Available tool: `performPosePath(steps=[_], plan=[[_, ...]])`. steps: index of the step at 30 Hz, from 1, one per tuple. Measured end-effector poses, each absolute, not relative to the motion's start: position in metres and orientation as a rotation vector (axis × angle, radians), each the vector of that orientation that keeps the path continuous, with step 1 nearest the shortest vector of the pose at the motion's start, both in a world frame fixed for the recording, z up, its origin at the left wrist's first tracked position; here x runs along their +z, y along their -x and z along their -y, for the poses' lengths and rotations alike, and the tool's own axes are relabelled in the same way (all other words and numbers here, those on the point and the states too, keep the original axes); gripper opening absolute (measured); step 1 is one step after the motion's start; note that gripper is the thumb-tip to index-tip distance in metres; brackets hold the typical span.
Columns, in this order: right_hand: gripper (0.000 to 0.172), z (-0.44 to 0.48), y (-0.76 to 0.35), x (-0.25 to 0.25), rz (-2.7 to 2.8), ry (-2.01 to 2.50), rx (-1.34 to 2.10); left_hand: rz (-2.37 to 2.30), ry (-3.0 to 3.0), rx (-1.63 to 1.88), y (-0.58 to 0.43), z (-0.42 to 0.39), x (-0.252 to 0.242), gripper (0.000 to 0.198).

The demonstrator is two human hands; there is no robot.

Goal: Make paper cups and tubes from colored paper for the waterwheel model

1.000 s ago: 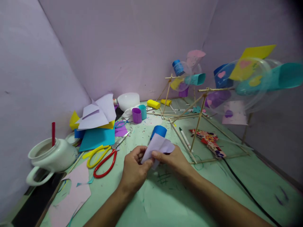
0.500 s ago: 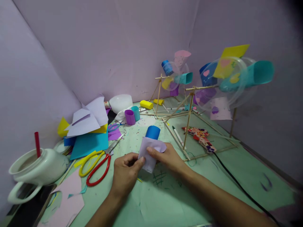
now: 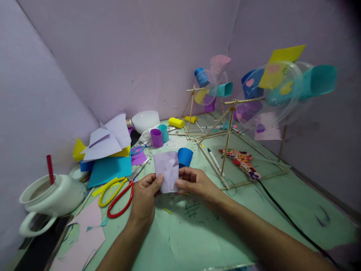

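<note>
A small piece of pale lilac paper (image 3: pixel 167 169), folded into a flat rectangle with a seam on its face, is held upright above the table. My left hand (image 3: pixel 145 197) pinches its lower left edge between thumb and fingers. On the opposite edge my right hand (image 3: pixel 199 184) grips it the same way, fingers partly behind. Just beyond my right fingers stands a rolled blue paper tube (image 3: pixel 185 157). Left of my left hand lie scissors (image 3: pixel 124 195) with one yellow and one red handle, blades partly spread.
At left are a white teapot (image 3: pixel 56 197) and stacked coloured paper (image 3: pixel 111 171). Purple (image 3: pixel 156 138) and teal tubes (image 3: pixel 163 132) stand further back. On the right are two stick-framed wheels with paper cups, a patterned glue gun (image 3: pixel 242 162) with a black cord, and a marker (image 3: pixel 214 160).
The lilac paper has turned from a tilted, curling position to a flat, upright rectangle facing me. It has shifted slightly left and up, uncovering more of the blue tube. The view has tilted slightly.
</note>
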State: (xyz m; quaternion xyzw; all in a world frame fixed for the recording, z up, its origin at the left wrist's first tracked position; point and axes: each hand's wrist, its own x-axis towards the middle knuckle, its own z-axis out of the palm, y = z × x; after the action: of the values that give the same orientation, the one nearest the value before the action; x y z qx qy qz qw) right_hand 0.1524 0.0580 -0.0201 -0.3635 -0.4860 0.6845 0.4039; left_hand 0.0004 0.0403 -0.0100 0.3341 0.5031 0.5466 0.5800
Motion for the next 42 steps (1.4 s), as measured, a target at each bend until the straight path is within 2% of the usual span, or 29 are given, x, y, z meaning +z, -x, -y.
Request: performPosePath(steps=[6,9,14,20,22,24,29,32,35,38,42], plan=[[0.048,-0.063,-0.168,-0.010,1.482,0.923,1.168,-1.241,-1.031,1.172,0.012,-0.045,-0.016,0.026],[0.044,-0.066,-0.178,-0.002,1.691,0.852,1.084,-1.264,-1.182,1.069,0.021,-0.048,-0.013,0.027],[0.037,-0.067,-0.184,0.000,1.833,0.859,1.071,-1.293,-1.247,0.972,0.029,-0.052,-0.006,0.030],[0.064,-0.064,-0.178,-0.006,1.759,0.892,1.286,-1.349,-1.273,0.952,0.027,-0.052,0.001,0.031],[0.066,-0.063,-0.173,-0.009,1.686,0.872,1.403,-1.347,-1.295,0.936,0.026,-0.051,0.004,0.030],[0.063,-0.062,-0.168,-0.011,1.572,0.876,1.485,-1.351,-1.293,1.004,0.025,-0.050,0.007,0.028],[0.054,-0.067,-0.160,-0.017,1.124,1.003,1.440,-1.480,-1.196,1.453,0.026,-0.045,0.004,0.033],[0.051,-0.068,-0.158,-0.019,0.953,0.969,1.467,-1.482,-1.190,1.319,0.024,-0.043,-0.001,0.033],[0.047,-0.065,-0.156,-0.021,0.955,0.965,1.512,-1.446,-1.197,1.154,0.019,-0.041,-0.004,0.041],[0.043,-0.061,-0.153,-0.023,0.981,0.972,1.524,-1.570,-1.272,1.254,0.015,-0.039,-0.002,0.046],[0.043,-0.060,-0.151,-0.025,0.964,0.966,1.537,-1.694,-1.361,1.381,0.014,-0.037,-0.001,0.029]])
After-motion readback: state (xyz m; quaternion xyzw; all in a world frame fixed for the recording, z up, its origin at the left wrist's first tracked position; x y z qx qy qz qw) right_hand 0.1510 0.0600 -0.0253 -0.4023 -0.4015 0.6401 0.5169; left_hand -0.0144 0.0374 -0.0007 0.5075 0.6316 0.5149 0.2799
